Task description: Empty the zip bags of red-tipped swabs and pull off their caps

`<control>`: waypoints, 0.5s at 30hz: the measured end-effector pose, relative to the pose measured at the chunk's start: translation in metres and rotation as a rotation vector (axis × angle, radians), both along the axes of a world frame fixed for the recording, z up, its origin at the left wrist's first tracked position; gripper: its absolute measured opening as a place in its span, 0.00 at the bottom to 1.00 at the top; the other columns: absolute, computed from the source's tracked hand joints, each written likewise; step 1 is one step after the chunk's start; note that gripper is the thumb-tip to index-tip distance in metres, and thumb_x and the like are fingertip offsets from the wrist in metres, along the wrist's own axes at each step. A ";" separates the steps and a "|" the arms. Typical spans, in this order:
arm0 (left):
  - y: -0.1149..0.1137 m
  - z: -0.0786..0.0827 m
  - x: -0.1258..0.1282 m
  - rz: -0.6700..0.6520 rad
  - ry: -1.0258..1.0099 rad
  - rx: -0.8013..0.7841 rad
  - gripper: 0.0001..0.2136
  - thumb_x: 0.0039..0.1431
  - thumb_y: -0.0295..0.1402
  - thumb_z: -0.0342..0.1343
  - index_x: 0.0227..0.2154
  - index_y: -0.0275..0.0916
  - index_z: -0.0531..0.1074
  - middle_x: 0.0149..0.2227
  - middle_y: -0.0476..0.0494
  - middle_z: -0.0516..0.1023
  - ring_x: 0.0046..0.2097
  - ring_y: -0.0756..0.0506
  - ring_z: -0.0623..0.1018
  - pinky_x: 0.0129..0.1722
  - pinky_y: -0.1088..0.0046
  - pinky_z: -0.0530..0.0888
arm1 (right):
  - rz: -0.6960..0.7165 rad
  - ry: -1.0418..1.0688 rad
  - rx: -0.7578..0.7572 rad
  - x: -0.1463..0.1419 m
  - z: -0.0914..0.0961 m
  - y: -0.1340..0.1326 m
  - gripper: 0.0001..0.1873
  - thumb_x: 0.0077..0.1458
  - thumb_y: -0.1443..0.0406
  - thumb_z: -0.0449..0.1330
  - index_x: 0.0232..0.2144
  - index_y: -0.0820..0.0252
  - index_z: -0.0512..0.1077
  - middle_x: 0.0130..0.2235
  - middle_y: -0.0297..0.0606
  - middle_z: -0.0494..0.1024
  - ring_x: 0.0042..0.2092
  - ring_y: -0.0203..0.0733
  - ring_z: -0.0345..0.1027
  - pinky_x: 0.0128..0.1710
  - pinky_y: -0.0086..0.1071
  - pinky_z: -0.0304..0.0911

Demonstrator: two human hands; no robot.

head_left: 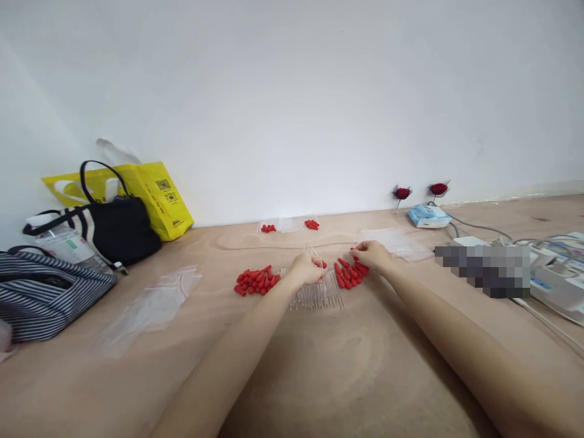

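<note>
My left hand is closed around thin clear tubes that stick out above the fingers; a red bulb shows at its fingertips. Beneath it lies a row of clear thin tubes, likely glass dropper tubes. To the right, my right hand pinches a small red rubber bulb, just above a pile of red rubber bulbs. Another pile of red rubber bulbs lies left of the tubes. The fingers hide part of what each hand holds.
Plastic bags lie at left and right. Farther back is a bag with red bulbs. A yellow bag, black handbag and striped bag stand left. A tissue pack and power strip with cables sit right.
</note>
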State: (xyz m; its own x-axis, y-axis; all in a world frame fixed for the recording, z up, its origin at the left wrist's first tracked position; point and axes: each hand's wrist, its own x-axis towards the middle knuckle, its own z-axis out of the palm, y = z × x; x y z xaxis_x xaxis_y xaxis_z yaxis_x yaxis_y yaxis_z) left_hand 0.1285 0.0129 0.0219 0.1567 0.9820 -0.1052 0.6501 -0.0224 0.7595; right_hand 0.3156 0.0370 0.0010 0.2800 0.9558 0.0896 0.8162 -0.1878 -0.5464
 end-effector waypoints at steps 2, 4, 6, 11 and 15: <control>0.003 -0.006 0.003 0.014 0.082 0.011 0.12 0.37 0.21 0.57 0.29 0.35 0.69 0.17 0.51 0.73 0.25 0.49 0.74 0.25 0.76 0.69 | -0.009 -0.033 -0.024 -0.005 -0.001 0.002 0.12 0.43 0.56 0.54 0.24 0.54 0.73 0.26 0.36 0.75 0.34 0.45 0.67 0.38 0.39 0.53; 0.005 -0.009 0.004 0.023 0.151 0.028 0.16 0.33 0.21 0.58 0.31 0.38 0.69 0.18 0.52 0.73 0.26 0.48 0.74 0.26 0.76 0.68 | -0.016 -0.068 -0.041 -0.009 -0.001 0.002 0.12 0.43 0.56 0.54 0.24 0.54 0.73 0.26 0.37 0.75 0.35 0.47 0.67 0.41 0.44 0.52; 0.007 -0.009 0.006 0.023 0.206 0.044 0.17 0.31 0.21 0.58 0.30 0.38 0.70 0.19 0.52 0.74 0.27 0.48 0.74 0.27 0.77 0.67 | -0.012 -0.097 -0.057 -0.012 -0.001 0.001 0.13 0.42 0.55 0.54 0.23 0.54 0.74 0.26 0.37 0.75 0.35 0.48 0.67 0.43 0.48 0.50; 0.012 -0.010 0.011 0.000 0.296 0.084 0.15 0.28 0.20 0.60 0.25 0.37 0.71 0.19 0.50 0.74 0.27 0.47 0.74 0.25 0.77 0.66 | 0.022 -0.143 -0.084 -0.016 -0.003 0.002 0.14 0.43 0.55 0.53 0.23 0.55 0.74 0.28 0.39 0.75 0.36 0.49 0.67 0.45 0.51 0.46; 0.006 -0.008 0.008 -0.029 0.293 0.173 0.14 0.32 0.22 0.59 0.28 0.37 0.71 0.22 0.50 0.74 0.27 0.49 0.73 0.25 0.78 0.66 | 0.034 -0.153 -0.085 -0.016 -0.005 0.001 0.15 0.43 0.53 0.53 0.24 0.55 0.74 0.29 0.38 0.76 0.37 0.48 0.67 0.45 0.50 0.46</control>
State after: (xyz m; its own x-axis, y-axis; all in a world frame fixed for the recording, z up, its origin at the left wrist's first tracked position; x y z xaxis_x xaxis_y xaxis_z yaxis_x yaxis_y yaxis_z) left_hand 0.1368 0.0194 0.0140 0.1722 0.9849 0.0183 0.8373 -0.1561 0.5240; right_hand 0.2995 0.0381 -0.0036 0.2368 0.9704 0.0472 0.8954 -0.1991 -0.3983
